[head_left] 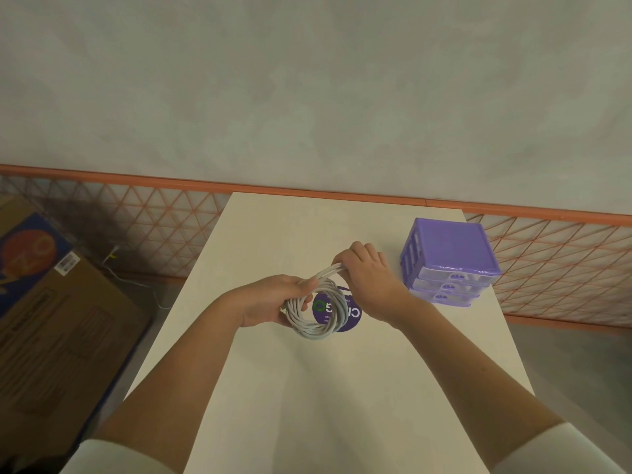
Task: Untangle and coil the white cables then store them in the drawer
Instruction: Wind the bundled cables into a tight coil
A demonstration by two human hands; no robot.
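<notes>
A white cable (316,319) is wound into a round coil of several loops, held above the middle of the pale table (307,388). My left hand (270,302) grips the coil's left side. My right hand (367,278) pinches a short stretch of the cable that runs taut from the coil's top up to its fingers. A small purple drawer unit (448,261) with three shut drawers stands on the table to the right of my right hand.
A round purple sticker (342,314) lies on the table under the coil. A large cardboard box (58,330) sits on the floor at the left. An orange mesh barrier (547,268) runs behind the table along a grey wall.
</notes>
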